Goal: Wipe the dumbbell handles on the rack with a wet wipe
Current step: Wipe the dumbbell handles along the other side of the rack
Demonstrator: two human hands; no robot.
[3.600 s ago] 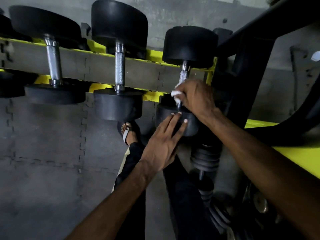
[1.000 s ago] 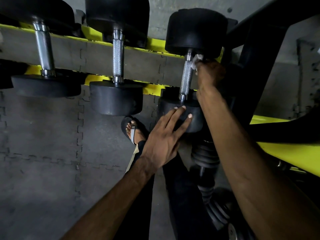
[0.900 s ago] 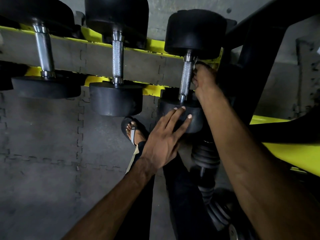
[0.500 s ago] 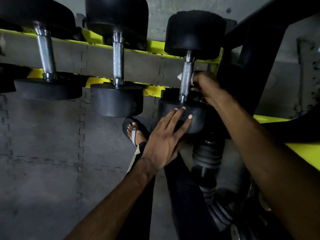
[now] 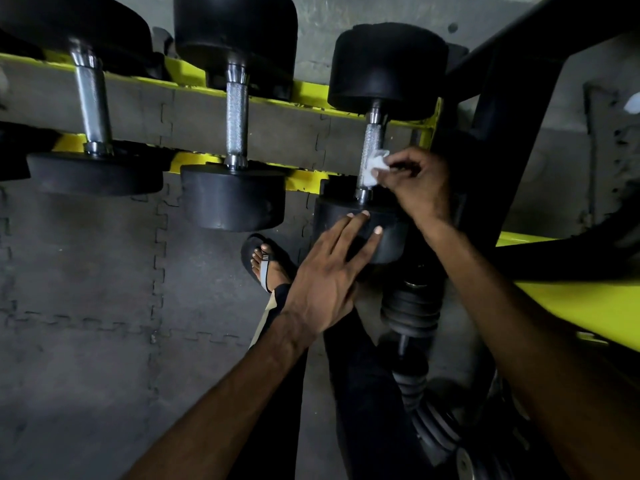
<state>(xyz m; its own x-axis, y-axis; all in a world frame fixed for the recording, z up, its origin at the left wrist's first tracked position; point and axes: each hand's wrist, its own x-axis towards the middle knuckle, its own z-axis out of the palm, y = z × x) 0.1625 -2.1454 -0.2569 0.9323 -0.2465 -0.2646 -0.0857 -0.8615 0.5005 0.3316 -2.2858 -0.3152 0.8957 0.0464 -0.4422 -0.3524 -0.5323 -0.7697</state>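
Observation:
Three black dumbbells lie across the yellow rack rails [image 5: 311, 95]. On the rightmost dumbbell, my right hand [image 5: 419, 185] pinches a white wet wipe [image 5: 375, 164] against the lower part of the knurled chrome handle [image 5: 372, 140]. My left hand [image 5: 332, 271] lies flat with straight fingers on the near black head [image 5: 391, 237] of that same dumbbell. The middle dumbbell's handle [image 5: 237, 116] and the left dumbbell's handle [image 5: 91, 105] are bare and untouched.
A black rack upright [image 5: 512, 133] stands just right of my right hand, and a yellow beam [image 5: 588, 303] runs below my right forearm. Stacked black weights [image 5: 412, 306] sit under the rack. My sandalled foot [image 5: 265, 265] rests on grey interlocking floor mats [image 5: 86, 271].
My right hand has slid the wipe from the far end of the rightmost handle toward its near end. My left hand has stayed on the near head.

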